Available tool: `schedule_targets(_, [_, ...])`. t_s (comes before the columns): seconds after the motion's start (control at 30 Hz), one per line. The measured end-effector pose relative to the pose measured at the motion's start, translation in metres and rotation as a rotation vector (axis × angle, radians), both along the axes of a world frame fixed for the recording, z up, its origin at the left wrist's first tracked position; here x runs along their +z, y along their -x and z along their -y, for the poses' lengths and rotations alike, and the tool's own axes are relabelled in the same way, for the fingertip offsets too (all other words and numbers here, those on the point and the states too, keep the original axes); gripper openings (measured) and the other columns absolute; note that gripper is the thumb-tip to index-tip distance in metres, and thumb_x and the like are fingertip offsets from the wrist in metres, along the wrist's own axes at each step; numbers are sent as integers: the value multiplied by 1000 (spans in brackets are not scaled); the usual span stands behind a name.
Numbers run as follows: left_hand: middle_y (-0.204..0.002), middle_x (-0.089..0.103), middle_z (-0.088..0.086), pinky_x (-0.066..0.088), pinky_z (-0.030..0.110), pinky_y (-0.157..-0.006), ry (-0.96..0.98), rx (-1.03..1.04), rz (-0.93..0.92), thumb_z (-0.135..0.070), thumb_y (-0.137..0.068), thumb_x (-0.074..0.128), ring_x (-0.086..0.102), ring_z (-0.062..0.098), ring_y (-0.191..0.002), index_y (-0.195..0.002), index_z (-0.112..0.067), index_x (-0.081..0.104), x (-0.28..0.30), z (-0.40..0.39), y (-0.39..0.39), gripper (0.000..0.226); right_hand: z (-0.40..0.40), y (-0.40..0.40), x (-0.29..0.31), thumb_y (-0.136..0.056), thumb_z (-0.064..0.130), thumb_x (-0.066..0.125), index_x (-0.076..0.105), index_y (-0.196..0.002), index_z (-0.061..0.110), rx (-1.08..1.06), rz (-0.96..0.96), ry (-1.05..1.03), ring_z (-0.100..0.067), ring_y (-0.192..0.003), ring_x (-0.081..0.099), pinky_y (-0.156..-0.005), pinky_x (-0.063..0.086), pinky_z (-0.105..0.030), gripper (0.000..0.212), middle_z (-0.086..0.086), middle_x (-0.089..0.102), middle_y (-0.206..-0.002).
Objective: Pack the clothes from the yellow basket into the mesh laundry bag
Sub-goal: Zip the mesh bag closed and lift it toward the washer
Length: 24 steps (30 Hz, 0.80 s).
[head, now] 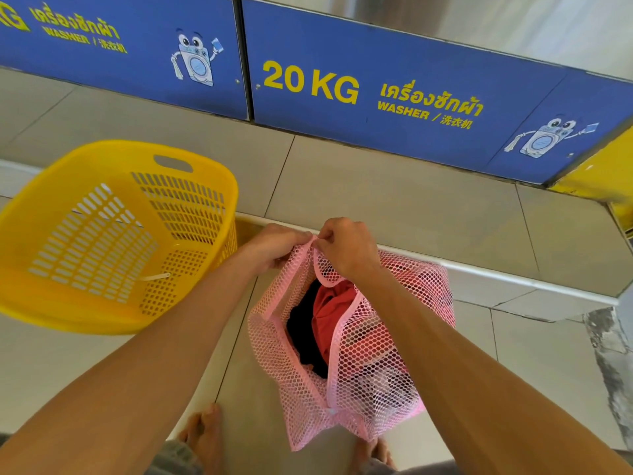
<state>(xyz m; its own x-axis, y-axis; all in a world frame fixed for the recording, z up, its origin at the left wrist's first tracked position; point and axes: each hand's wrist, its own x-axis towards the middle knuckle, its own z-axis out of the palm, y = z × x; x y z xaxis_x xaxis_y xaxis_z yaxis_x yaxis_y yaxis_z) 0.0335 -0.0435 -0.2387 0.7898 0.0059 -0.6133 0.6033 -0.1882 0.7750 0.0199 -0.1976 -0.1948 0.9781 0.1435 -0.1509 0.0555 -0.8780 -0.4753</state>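
A pink mesh laundry bag (373,365) hangs in front of me, its zip slit gaping down the middle. Red and black clothes (325,317) show through the slit and the mesh. My left hand (274,245) pinches the top end of the bag's opening from the left. My right hand (346,248) pinches the same top end from the right, the two hands touching. The yellow basket (113,317) stands on the floor at my left, tilted, with no clothes visible inside it.
Blue washer base panels (376,97) marked "20 KG" run across the back on a raised tiled step (428,214). A white step edge runs under the bag. My bare feet (205,437) stand on the tiled floor below it.
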Motion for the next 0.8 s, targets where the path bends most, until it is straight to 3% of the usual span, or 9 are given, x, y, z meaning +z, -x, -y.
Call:
schedule_targets(0.13, [-63,72,-2,40,18,-38,-42,-10,-17,-26,-75,74,61,11,-49,-86,-14,76,0,-2,-2,16,-1,2,-1,-90,28,69,74,-96,19,7,11,41,-29,-89,69,-78,59,-43,12,-6,75,-96])
schedule_targets(0.33, [-64,70,0,37,25,-47,-81,-1,5,-42,-70,77,56,14,-54,-75,-18,69,0,0,-4,26,-6,1,5,-95,22,57,68,-104,13,105,61,135,-37,-91,67,-76,57,-45,16,-14,72,-99])
schedule_targets(0.47, [-51,63,-3,31,21,-37,-67,83,7,-24,-71,76,51,11,-43,-69,-16,65,2,3,-8,13,-6,1,14,-93,12,58,67,-107,8,186,49,190,-37,-99,64,-81,55,-45,17,-15,69,-107])
schedule_targets(0.53, [-54,65,1,35,18,-36,-64,197,24,-16,-74,72,54,12,-41,-70,-12,65,3,5,-12,9,-6,3,21,-90,9,58,66,-108,6,234,25,216,-38,-102,63,-84,54,-45,20,-16,67,-110])
schedule_targets(0.67, [-84,70,12,53,27,-50,-92,322,35,-9,-84,67,67,24,-70,-85,-5,68,-4,0,-21,4,2,5,39,-91,10,56,67,-109,5,333,-35,285,-38,-102,65,-85,56,-45,21,-18,69,-112])
schedule_targets(0.73, [-96,72,16,57,35,-70,-209,268,86,-14,-86,66,69,31,-89,-96,-1,71,-8,0,-23,17,9,5,48,-92,12,55,69,-108,6,330,-53,274,-38,-100,66,-84,57,-46,22,-17,70,-112])
schedule_targets(0.8, [-107,70,22,53,38,-77,-413,198,165,-25,-87,66,67,37,-100,-102,3,68,-5,5,-20,32,14,7,54,-93,14,54,70,-108,7,301,-54,242,-36,-100,66,-85,57,-46,23,-16,71,-112])
